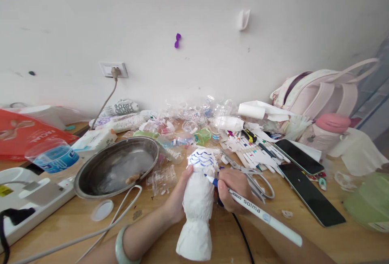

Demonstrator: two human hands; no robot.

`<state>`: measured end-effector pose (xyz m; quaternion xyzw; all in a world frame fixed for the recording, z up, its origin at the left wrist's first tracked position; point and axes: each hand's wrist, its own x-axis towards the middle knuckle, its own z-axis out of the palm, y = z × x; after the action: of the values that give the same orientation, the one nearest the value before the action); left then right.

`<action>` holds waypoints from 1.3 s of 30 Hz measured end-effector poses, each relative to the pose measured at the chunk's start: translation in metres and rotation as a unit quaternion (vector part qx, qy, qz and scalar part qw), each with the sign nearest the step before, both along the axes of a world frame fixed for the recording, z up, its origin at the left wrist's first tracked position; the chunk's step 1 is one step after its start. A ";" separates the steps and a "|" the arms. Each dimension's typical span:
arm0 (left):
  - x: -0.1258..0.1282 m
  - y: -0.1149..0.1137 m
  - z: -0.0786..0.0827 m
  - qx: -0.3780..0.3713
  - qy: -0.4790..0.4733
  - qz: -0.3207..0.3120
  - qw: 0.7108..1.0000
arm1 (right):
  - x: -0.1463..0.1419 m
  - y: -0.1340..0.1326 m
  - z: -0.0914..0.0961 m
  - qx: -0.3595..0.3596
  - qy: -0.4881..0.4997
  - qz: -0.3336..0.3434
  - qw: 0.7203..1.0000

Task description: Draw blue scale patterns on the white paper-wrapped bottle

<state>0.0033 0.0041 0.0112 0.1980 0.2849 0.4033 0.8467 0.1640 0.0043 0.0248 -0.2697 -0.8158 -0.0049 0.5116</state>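
A white, paper-covered bottle shape (197,203) with a narrow waist lies lengthwise in front of me. Blue wavy lines run across its far end. My left hand (179,195) is wrapped around its left side, thumb on top. In my right hand (234,189) is a white marker pen (264,215) with a blue tip, held like a pencil. The tip is at the white surface just below the wavy lines; whether it touches, I cannot tell. A pair of scissors (235,166) lies beyond my right hand, partly covered.
A metal basin (79,181) with cloudy water stands on the left, near a white power strip (57,195). Several markers (249,154) and clear plastic scraps lie at the back. Two phones (313,195) rest on the right, before a pink backpack (319,90). A cable (118,219) crosses the front left.
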 end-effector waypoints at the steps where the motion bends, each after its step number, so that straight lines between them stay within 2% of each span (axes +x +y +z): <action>1: 0.000 0.000 -0.001 -0.006 -0.006 -0.010 1.000 | 0.000 0.000 0.001 -0.011 0.002 0.001 1.000; 4: -0.002 0.001 -0.005 -0.011 -0.017 -0.060 0.998 | 0.000 -0.003 0.004 -0.053 0.021 0.013 0.998; 7: -0.004 0.002 -0.008 0.018 -0.001 -0.109 0.994 | 0.004 -0.004 0.006 -0.108 0.029 0.021 0.993; 11: -0.006 0.002 -0.007 0.048 0.014 -0.157 0.986 | 0.010 -0.004 -0.001 -0.184 0.041 0.032 0.982; 16: -0.007 0.001 0.001 0.078 0.014 -0.173 0.982 | 0.012 0.000 -0.012 -0.248 0.114 0.081 0.959; 18: -0.007 0.000 0.001 0.092 0.007 -0.172 0.981 | 0.012 0.000 -0.011 -0.255 0.114 0.079 0.957; 21: -0.006 0.000 -0.003 0.090 -0.009 -0.166 0.982 | 0.013 -0.001 -0.009 -0.240 0.103 0.057 0.964; 26: -0.004 0.002 -0.006 0.028 -0.034 -0.101 0.994 | 0.012 0.000 -0.005 -0.189 0.092 0.053 0.976; 32: 0.000 0.003 0.002 0.041 0.005 0.010 0.999 | 0.004 0.000 0.004 -0.061 0.070 0.035 0.995; 35: 0.001 0.003 0.000 0.046 0.015 0.015 0.999 | 0.002 0.000 0.006 -0.024 0.028 0.019 0.999; 39: -0.003 0.003 -0.007 0.095 0.029 -0.003 0.995 | 0.000 -0.003 0.006 -0.023 -0.002 0.010 1.000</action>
<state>0.0006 0.0066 0.0047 0.2900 0.2690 0.4198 0.8169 0.1638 0.0018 0.0305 -0.2735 -0.8191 0.0187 0.5040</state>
